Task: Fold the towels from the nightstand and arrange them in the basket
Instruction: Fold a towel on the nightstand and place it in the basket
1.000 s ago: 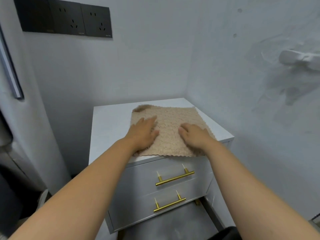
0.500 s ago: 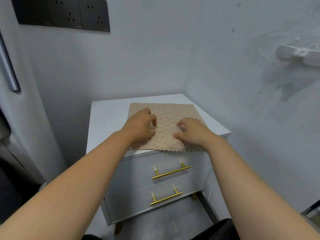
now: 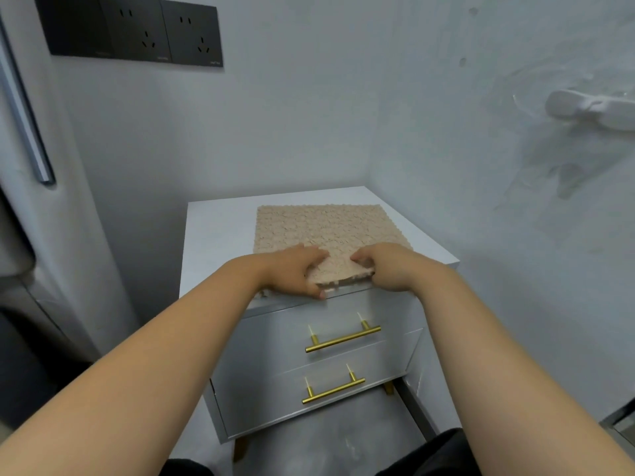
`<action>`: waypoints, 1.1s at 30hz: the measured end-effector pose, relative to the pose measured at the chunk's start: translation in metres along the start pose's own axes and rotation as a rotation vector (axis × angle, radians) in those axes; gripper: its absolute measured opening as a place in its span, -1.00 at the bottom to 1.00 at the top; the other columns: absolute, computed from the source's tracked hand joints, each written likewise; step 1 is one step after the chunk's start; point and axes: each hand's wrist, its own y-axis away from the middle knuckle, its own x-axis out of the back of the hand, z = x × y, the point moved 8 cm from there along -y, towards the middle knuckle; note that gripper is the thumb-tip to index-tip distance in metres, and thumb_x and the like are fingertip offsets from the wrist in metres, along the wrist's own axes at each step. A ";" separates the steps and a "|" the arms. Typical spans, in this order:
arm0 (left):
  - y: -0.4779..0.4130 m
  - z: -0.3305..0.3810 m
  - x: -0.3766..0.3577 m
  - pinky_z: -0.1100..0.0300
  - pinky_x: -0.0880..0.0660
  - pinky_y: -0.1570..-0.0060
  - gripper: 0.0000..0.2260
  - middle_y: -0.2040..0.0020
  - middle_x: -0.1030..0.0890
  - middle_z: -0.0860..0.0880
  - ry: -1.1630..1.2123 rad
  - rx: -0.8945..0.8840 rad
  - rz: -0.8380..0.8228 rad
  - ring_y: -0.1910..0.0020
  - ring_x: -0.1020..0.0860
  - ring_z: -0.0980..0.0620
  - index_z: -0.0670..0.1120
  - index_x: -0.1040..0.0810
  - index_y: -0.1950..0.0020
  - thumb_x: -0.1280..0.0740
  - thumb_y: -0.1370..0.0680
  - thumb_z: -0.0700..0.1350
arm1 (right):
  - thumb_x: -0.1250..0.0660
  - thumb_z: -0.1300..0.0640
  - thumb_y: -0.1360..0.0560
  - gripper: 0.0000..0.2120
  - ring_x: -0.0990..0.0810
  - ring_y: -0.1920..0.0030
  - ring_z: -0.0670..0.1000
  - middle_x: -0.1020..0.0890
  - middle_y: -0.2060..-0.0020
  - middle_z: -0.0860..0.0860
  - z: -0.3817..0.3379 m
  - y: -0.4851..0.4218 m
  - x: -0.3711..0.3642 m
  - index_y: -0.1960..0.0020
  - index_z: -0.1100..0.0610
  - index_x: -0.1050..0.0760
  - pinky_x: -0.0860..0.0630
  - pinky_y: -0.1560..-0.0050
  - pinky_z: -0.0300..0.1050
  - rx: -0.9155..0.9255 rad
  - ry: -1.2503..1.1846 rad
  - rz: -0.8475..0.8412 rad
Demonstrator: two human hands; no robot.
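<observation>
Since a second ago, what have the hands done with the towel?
The left hand and right hand slid back from the middle of the towel to its near edge and now pinch it, lifting that edge. The rest of the towel stays flat on the nightstand; the drawers remain closed.

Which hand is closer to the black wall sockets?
Left. The left hand grips the towel at its near edge, below and right of the sockets; the right hand grips it farther right.
</observation>
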 end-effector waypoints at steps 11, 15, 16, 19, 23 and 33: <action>0.033 -0.062 0.044 0.27 -0.37 0.32 -0.89 0.29 -0.57 -0.01 0.616 0.177 0.480 0.34 -0.44 0.08 -0.15 -0.64 0.18 -0.42 -0.48 -0.12 | -0.21 0.38 -0.39 -0.79 -0.49 0.17 0.14 -0.55 0.29 0.11 0.078 0.011 0.034 0.15 0.19 -0.59 -0.33 0.29 -0.22 -0.385 -0.392 0.454; 0.043 -0.088 0.043 0.25 -0.39 0.23 -0.91 0.26 -0.58 -0.03 0.859 0.253 0.621 0.26 -0.48 0.05 -0.08 -0.64 0.18 -0.48 -0.44 -0.08 | -0.25 0.42 -0.35 -0.85 -0.41 0.22 0.00 -0.54 0.31 0.30 0.104 0.012 0.037 0.18 0.36 -0.60 -0.31 0.24 -0.17 -0.422 -0.754 0.653; 0.043 -0.091 0.039 0.25 -0.40 0.19 -0.90 0.23 -0.60 -0.02 0.882 0.256 0.593 0.24 -0.50 0.06 -0.07 -0.65 0.16 -0.49 -0.42 -0.06 | -0.27 0.42 -0.34 -0.86 -0.40 0.21 -0.02 -0.53 0.33 0.23 0.108 0.010 0.034 0.17 0.37 -0.59 -0.30 0.21 -0.16 -0.419 -0.825 0.659; 0.046 -0.098 0.034 0.31 -0.42 0.13 -0.88 0.20 -0.64 0.04 0.823 0.262 0.517 0.21 -0.53 0.12 -0.06 -0.67 0.14 -0.52 -0.39 -0.07 | -0.29 0.40 -0.35 -0.90 -0.43 0.20 -0.02 -0.50 0.34 0.07 0.112 0.007 0.024 0.24 0.32 -0.58 -0.31 0.18 -0.15 -0.438 -0.964 0.628; 0.050 -0.108 0.037 0.32 -0.39 0.22 -0.93 0.29 -0.62 0.01 0.781 0.285 0.599 0.30 -0.51 0.10 -0.13 -0.65 0.19 -0.47 -0.45 -0.15 | -0.33 0.35 -0.44 -0.74 -0.50 0.22 0.06 -0.52 0.38 0.07 0.107 0.007 0.022 0.38 0.14 -0.50 -0.40 0.10 -0.13 -0.371 -0.992 0.631; 0.042 -0.097 0.021 0.24 -0.50 0.34 -0.85 0.28 -0.55 -0.06 1.267 0.209 0.307 0.34 -0.51 0.03 -0.07 -0.58 0.24 -0.33 -0.54 -0.17 | -0.21 0.54 -0.43 -0.72 -0.43 0.38 0.03 -0.44 0.41 0.09 0.087 0.011 0.025 0.33 0.24 -0.40 -0.46 0.37 -0.31 -0.206 -0.871 0.180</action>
